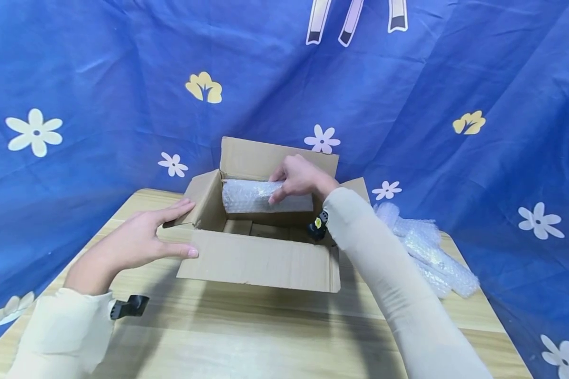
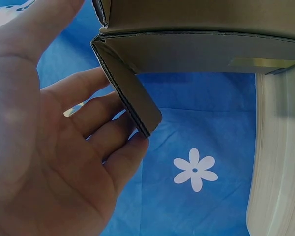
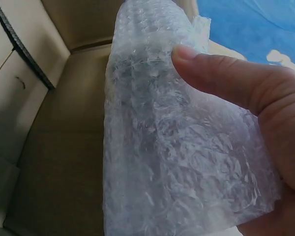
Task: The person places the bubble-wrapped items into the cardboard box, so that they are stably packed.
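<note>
An open cardboard box [image 1: 261, 260] stands on the table with its flaps folded out. My right hand [image 1: 301, 176] reaches in over it and grips a bubble-wrapped package [image 1: 246, 197], long and clear-wrapped, along the inside of the back wall. In the right wrist view the thumb presses the near face of the package [image 3: 152, 123]; what lies inside the wrap is hidden. My left hand [image 1: 139, 237] is at the box's left front corner, its fingers against the left flap [image 2: 132, 93] and its thumb on the edge of the front flap.
Loose bubble wrap [image 1: 431, 252] lies in a heap on the table to the right of the box. A blue cloth [image 1: 123, 95] printed with flowers hangs behind the wooden table [image 1: 246, 331]. The back flap [image 1: 251, 158] stands up against the cloth.
</note>
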Tool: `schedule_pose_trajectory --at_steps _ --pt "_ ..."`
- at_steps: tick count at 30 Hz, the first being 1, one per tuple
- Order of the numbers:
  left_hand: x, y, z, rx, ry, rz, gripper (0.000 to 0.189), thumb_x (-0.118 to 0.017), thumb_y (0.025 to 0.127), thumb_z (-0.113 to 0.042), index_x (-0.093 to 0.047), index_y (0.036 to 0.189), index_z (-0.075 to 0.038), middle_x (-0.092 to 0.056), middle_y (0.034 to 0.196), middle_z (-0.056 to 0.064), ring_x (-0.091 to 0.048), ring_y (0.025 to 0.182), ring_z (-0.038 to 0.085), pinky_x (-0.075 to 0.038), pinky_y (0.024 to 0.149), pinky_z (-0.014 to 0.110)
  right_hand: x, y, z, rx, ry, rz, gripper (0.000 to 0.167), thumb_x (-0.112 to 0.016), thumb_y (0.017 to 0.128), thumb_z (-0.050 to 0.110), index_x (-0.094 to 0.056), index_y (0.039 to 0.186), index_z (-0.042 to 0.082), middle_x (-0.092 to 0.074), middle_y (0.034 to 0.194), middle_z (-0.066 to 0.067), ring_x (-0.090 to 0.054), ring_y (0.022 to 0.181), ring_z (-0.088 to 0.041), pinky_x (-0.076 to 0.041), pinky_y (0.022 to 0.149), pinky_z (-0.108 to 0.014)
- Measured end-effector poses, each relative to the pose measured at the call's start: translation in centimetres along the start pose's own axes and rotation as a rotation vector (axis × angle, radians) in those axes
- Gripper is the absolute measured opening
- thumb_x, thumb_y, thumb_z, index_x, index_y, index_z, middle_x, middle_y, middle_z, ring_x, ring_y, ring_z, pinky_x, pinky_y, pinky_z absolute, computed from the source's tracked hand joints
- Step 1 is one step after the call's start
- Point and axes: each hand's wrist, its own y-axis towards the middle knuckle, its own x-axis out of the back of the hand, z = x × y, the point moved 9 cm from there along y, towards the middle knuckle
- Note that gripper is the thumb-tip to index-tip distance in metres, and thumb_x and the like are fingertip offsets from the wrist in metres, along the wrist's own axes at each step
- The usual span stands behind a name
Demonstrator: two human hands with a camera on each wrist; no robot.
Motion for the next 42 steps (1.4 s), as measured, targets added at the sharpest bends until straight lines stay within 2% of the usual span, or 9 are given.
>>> schedule_pose_trajectory --at_steps 6,18,24,29,31,38,42 --pt "0.0 0.0 -0.1 0.0 0.011 -0.004 0.107 -0.084 0.073 -0.057 -0.036 0.156 -0.009 -0.033 0.157 0.019 -0.034 0.139 0.045 -0.033 0.105 0.064 -1.4 0.8 0.5 0.038 -0.075 0.056 0.03 -0.091 0.073 0.032 -0.081 0.096 0.015 -0.072 0.08 0.009 -0.057 0.07 -0.011 -0.046 0.062 -0.025" --pt "-0.2 -0.3 0.1 0.01 0.018 0.0 0.107 -0.083 0.074 -0.057 -0.035 0.156 -0.01 -0.032 0.157 0.019 -0.034 0.138 0.048 -0.032 0.105 0.066 -3.6 2.6 1.3 0.057 -0.216 0.16 0.032 -0.09 0.074 0.036 -0.081 0.095 0.014 -0.071 0.08 0.008 -0.057 0.072 -0.012 -0.049 0.064 -0.026" --pt "-0.4 -0.2 0.1 0.014 0.009 0.004 0.108 -0.083 0.073 -0.058 -0.035 0.156 -0.01 -0.03 0.158 0.019 -0.033 0.138 0.048 -0.031 0.105 0.067 -5.1 3.1 1.0 0.04 -0.255 0.223 0.024 -0.089 0.076 0.036 -0.077 0.081 0.016 -0.066 0.074 0.007 -0.051 0.068 -0.011 -0.043 0.059 -0.024" --pt "-0.3 -0.1 0.0 0.017 0.022 -0.004 0.108 -0.083 0.073 -0.059 -0.035 0.156 -0.011 -0.03 0.158 0.018 -0.033 0.138 0.048 -0.032 0.105 0.067 -6.1 3.4 0.6 0.022 -0.296 0.269 0.036 -0.088 0.077 0.037 -0.06 0.065 0.018 -0.046 0.061 0.009 -0.04 0.06 -0.008 -0.033 0.053 -0.024" --pt "-0.3 -0.1 0.0 0.021 0.024 -0.007 0.107 -0.083 0.073 -0.059 -0.035 0.156 -0.011 -0.03 0.158 0.017 -0.033 0.138 0.048 -0.032 0.105 0.067 -6.6 3.5 0.6 0.028 -0.316 0.281 0.04 -0.087 0.078 0.037 -0.056 0.062 0.018 -0.041 0.058 0.009 -0.037 0.059 -0.008 -0.031 0.052 -0.025" --pt "-0.3 -0.2 -0.1 0.022 0.022 -0.012 0.108 -0.083 0.072 -0.059 -0.036 0.156 -0.011 -0.031 0.158 0.017 -0.034 0.138 0.048 -0.032 0.105 0.067 -8.4 3.7 0.6 0.049 -0.363 0.338 0.043 -0.086 0.079 0.039 -0.054 0.059 0.019 -0.038 0.054 0.01 -0.033 0.055 -0.007 -0.028 0.05 -0.023" --pt "-0.4 -0.1 -0.1 0.018 0.016 -0.013 0.108 -0.083 0.072 -0.06 -0.036 0.156 -0.009 -0.031 0.158 0.017 -0.033 0.139 0.047 -0.032 0.105 0.066 -9.1 3.7 0.5 0.058 -0.374 0.361 0.039 -0.085 0.082 0.028 -0.054 0.061 0.017 -0.037 0.056 0.009 -0.032 0.055 -0.007 -0.025 0.051 -0.023"
